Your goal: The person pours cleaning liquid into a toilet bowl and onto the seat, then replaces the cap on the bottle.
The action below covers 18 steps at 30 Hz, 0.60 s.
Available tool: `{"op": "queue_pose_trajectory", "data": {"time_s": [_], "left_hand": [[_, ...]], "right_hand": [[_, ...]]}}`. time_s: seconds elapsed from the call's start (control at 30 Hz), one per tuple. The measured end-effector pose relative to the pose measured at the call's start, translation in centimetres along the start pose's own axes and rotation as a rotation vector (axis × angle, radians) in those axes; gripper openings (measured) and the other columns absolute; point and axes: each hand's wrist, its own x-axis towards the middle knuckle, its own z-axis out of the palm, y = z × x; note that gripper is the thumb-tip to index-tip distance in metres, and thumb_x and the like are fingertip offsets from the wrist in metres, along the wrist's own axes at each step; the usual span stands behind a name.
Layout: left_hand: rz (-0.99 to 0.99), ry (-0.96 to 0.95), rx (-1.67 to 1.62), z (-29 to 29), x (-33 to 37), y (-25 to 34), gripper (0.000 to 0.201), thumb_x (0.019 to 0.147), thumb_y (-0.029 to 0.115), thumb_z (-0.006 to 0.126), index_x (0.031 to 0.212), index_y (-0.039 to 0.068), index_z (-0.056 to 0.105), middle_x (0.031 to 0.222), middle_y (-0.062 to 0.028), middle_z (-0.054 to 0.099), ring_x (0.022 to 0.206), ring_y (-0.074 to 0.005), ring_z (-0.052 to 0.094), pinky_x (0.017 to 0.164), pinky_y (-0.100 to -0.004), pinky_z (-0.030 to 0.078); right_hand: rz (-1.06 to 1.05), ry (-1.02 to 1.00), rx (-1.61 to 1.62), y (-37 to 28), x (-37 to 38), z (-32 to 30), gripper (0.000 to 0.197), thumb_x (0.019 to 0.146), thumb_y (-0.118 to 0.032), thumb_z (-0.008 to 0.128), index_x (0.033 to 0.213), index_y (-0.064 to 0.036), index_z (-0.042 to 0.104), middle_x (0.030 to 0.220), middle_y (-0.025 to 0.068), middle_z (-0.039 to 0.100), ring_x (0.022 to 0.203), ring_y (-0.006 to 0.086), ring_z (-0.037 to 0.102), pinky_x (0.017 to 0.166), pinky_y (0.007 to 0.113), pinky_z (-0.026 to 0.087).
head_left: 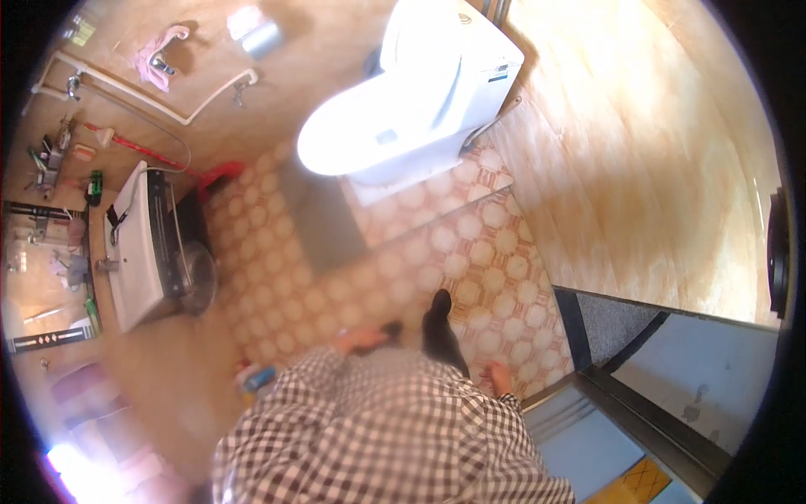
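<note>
My left hand (359,338) hangs low in front of the checkered shirt (386,420), smeared by motion, so its fingers are unclear. A small dark shape shows just beside it; I cannot tell whether it is my foot or something held. My right hand (497,375) hangs by my right side above the patterned tile floor (495,277), fingers loosely apart, nothing visible in them. My dark-shod foot (438,311) is stepping on the tiles between the two hands. Neither hand touches any fixture.
Ahead stands a white toilet (378,118) with its lid raised. A washbasin (134,252) is along the left wall, with a mirror (42,277) beyond it. A blue-capped item (259,378) is low at my left. A doorway frame (655,420) opens at right.
</note>
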Motion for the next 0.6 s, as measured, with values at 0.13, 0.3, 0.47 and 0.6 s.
{"op": "queue_pose_trajectory", "data": {"time_s": [0.13,0.3,0.47,0.6], "left_hand": [[0.101,0.06,0.006,0.3,-0.3,2.9,0.046,0.087,0.048,0.053,0.105,0.007,0.064,0.105,-0.0137,0.064,0.098,-0.0283,0.059,0.088,-0.0363,0.044],[-0.008,0.061,0.005,-2.6,-5.0,9.0,0.05,0.09,0.045,0.045,0.118,0.007,0.058,0.12,-0.0174,0.056,0.111,-0.0351,0.051,0.098,-0.0436,0.039],[-0.145,0.083,-0.111,-1.0,-3.7,6.1,0.052,0.09,0.048,0.043,0.12,0.008,0.057,0.127,-0.0164,0.052,0.119,-0.0339,0.047,0.101,-0.044,0.036],[-0.161,0.092,-0.188,-1.6,-3.4,4.3,0.052,0.091,0.049,0.042,0.119,0.008,0.058,0.128,-0.0161,0.051,0.12,-0.0339,0.047,0.101,-0.044,0.036]], "right_hand": [[-0.065,0.043,-0.173,0.4,7.3,-6.2,0.018,0.084,-0.017,0.052,0.09,-0.0016,0.059,0.076,0.0088,0.06,0.06,0.0223,0.064,0.047,0.03,0.049],[-0.145,0.024,-0.252,-8.2,9.0,-6.6,0.018,0.083,-0.016,0.055,0.092,-0.0013,0.062,0.074,0.0069,0.06,0.058,0.0207,0.063,0.045,0.029,0.048],[-0.124,0.002,-0.243,-14.2,10.6,-4.4,0.024,0.083,-0.016,0.057,0.101,-0.001,0.063,0.076,0.0061,0.06,0.059,0.0202,0.063,0.047,0.028,0.048],[-0.146,-0.022,-0.126,-16.5,10.0,0.0,0.026,0.084,-0.016,0.057,0.104,-0.0003,0.062,0.077,0.0063,0.06,0.06,0.0205,0.063,0.048,0.028,0.049]]}}
